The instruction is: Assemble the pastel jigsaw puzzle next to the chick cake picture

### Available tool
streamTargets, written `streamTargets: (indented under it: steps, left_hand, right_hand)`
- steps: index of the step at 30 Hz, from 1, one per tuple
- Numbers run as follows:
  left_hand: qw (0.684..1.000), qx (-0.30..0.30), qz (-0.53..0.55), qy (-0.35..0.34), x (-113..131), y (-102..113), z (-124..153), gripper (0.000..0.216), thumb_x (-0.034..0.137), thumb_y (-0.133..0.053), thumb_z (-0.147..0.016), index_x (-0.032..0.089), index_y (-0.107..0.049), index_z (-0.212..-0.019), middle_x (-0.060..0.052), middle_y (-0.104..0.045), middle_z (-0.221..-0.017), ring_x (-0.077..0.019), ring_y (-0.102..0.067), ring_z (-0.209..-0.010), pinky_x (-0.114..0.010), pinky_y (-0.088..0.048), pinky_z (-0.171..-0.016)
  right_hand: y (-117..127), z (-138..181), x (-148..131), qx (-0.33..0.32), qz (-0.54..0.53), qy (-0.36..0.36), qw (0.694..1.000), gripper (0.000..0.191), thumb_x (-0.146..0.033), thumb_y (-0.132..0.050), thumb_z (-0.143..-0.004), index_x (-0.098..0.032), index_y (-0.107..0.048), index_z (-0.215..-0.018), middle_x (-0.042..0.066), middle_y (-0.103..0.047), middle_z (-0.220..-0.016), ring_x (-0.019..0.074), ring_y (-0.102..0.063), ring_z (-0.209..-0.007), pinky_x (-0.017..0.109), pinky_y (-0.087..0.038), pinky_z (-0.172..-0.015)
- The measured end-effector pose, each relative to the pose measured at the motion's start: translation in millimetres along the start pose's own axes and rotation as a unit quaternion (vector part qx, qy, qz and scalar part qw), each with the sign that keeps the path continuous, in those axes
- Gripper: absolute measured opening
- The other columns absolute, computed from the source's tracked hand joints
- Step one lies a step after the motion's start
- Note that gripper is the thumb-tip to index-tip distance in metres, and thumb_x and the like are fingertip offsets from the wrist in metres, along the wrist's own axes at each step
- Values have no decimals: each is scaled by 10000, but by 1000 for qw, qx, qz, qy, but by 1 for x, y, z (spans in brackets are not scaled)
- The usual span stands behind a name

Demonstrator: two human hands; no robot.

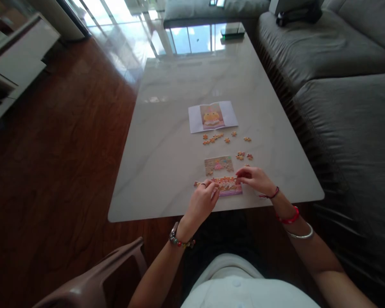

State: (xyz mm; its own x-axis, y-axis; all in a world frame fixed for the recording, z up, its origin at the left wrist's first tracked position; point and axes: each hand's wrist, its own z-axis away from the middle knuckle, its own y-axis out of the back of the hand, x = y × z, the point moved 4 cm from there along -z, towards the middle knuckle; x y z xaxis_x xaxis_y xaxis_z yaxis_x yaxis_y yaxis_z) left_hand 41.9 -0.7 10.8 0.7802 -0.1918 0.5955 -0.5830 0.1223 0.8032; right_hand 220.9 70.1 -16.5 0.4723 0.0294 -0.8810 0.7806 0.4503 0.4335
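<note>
Near the table's front edge lies a partly joined jigsaw puzzle section [229, 186], pink and orange with a purple lower border. My left hand [202, 200] has its fingers curled together over the section's left end, hiding that part. At the upper right corner of the section, my right hand [257, 179] is closed in a pinch, its thumb and fingertips touching the edge; whether a loose piece is between them is hidden. Just above lies a second joined section [218, 164], beige with pink marks and an uneven lower edge. A loose piece [196, 184] sits beside my left fingers.
Several loose puzzle pieces [240, 155] lie right of the upper section, and more pieces [212, 139] lie below an unfolded picture sheet [211, 116]. A dark box-like object [232, 31] stands at the far end. A grey sofa [346, 111] borders the right; a plastic chair [93, 278] is lower left.
</note>
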Motion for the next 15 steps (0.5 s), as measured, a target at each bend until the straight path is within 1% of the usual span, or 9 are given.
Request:
streamTargets:
  steps: [3,5,7,10,12,15]
  left_hand:
    - [1000,-2,1,10,0,-7,18,169,208,-408,-799,210,-519,-927,-37,-523,-961,-139,-521,-872,-277,-429,-792]
    - [999,23,-10,24,-6,-6,23,181,197,-417,-795,216,-513,-947,-34,-520,-968,-146,-507,-910,-289,-418,-825]
    - [996,62,-34,53,-17,-3,22,206,201,-437,-787,215,-501,-982,-42,-510,-991,-159,-493,-939,-304,-412,-843]
    - [986,112,-73,104,-34,1,18,280,230,-470,-774,200,-471,-1053,-67,-487,-1014,-177,-491,-927,-320,-422,-823]
    - [981,121,-92,121,-42,2,14,313,249,-484,-768,191,-463,-1074,-75,-481,-1008,-184,-489,-911,-324,-425,-810]
    - [979,108,-106,136,-46,2,9,284,246,-484,-766,188,-489,-1044,-74,-483,-993,-185,-486,-898,-307,-432,-783]
  right_hand:
    - [-2,19,6,22,41,-14,999,141,-249,-556,-674,-183,-617,-783,16,-650,-761,131,-586,-702,243,-458,-670]
    - [-2,25,6,37,58,-21,997,134,-250,-544,-684,-192,-621,-777,11,-653,-758,132,-587,-701,243,-456,-671]
    - [0,26,6,50,63,-27,996,130,-246,-543,-683,-198,-623,-774,8,-654,-761,135,-590,-703,246,-456,-680]
    - [2,24,6,62,51,-33,996,139,-237,-554,-674,-200,-621,-790,9,-655,-770,140,-593,-709,250,-460,-682]
    - [3,21,5,76,50,-31,995,143,-227,-560,-668,-199,-620,-795,11,-655,-774,145,-595,-716,251,-462,-679]
    - [4,16,3,94,67,-24,993,130,-199,-552,-670,-203,-625,-777,9,-657,-772,147,-598,-727,251,-461,-684]
